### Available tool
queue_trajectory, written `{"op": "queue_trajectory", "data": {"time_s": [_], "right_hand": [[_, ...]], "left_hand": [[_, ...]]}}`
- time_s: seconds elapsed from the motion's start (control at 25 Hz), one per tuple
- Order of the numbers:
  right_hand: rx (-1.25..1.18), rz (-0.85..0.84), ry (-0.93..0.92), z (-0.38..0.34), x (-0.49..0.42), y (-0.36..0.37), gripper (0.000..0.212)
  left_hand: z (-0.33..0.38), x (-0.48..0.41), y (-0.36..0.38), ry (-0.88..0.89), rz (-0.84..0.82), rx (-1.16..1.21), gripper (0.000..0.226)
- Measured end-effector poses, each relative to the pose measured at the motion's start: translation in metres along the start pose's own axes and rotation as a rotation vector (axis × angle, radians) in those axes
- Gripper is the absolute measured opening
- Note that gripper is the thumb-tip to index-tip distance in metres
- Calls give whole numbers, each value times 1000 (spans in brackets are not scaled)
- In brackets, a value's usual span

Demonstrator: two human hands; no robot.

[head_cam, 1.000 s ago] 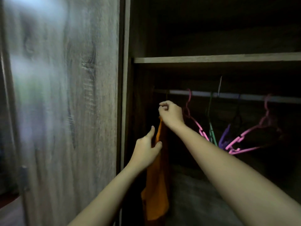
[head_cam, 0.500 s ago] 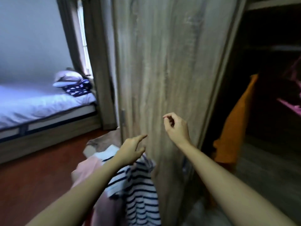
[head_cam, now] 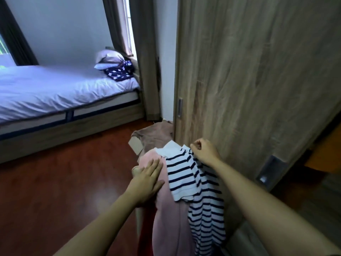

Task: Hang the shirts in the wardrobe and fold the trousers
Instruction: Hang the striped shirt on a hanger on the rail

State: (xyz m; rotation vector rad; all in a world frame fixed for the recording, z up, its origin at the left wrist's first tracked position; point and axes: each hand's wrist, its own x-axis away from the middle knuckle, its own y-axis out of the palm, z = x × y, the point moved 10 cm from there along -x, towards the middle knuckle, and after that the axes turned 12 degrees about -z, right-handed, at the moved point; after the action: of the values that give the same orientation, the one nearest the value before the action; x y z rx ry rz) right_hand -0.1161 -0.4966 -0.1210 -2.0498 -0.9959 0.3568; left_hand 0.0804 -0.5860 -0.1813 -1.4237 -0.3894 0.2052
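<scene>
The striped shirt (head_cam: 195, 182) lay draped over the top of a heap of clothes just in front of the wardrobe door (head_cam: 258, 80), its white collar end close to the door. The right hand (head_cam: 204, 151) sat at that collar edge, on the door side of the shirt, with its fingers curled. Whether they pinched the cloth could not be told, since the knuckles hid it.

On the shirt's side away from the door lay a pink garment (head_cam: 169, 218). The left hand (head_cam: 147, 180) rested flat on it, fingers straight and together, holding nothing.

A brown garment (head_cam: 156, 135) lay by the foot of the door, below its metal handle (head_cam: 180, 108). An orange garment (head_cam: 324, 150) showed past the door's other edge, perhaps inside the wardrobe. Well away from the door stood a bed (head_cam: 55, 89) on a red-brown floor (head_cam: 55, 182).
</scene>
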Motion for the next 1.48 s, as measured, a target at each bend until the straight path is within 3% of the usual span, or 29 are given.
{"op": "queue_trajectory", "data": {"time_s": [0.2,0.32,0.4,0.52,0.6,0.76,0.92,1.0,1.12,1.24,1.36,1.48], "right_hand": [[285,-67,-50,-26,-5,52,57],[338,72,-61,-40,1,49,36],[150,225,-25,-39,11,27,22],[-279,407,104,-16,32,-20,22],[-368,505,75,-8,46,-58,24],[-344,594,-150,-14,82,-136,22],[-274,620,-332,-32,128,-211,15],[-273,679,-380,-37,159,-251,12],[-235,668,-449,-46,205,-300,13],[-173,613,-511,-52,254,-337,14],[-116,664,-495,-40,294,-366,19],[-110,765,-436,-9,327,-391,20]], "left_hand": [[-1,-4,11,60,49,48,81],[-2,-4,16,66,18,68,82],[-4,-4,19,68,8,66,83],[-5,-4,18,57,11,80,87],[-4,-4,18,52,-3,90,90],[-4,-4,13,-5,-92,172,105],[15,-3,-67,-152,253,359,64],[63,-15,-102,-16,314,561,57],[167,-30,-146,328,246,752,80],[249,-31,-183,522,193,1019,77],[324,-29,-189,720,-7,1088,88],[381,-18,-175,801,-134,1006,52]]}}
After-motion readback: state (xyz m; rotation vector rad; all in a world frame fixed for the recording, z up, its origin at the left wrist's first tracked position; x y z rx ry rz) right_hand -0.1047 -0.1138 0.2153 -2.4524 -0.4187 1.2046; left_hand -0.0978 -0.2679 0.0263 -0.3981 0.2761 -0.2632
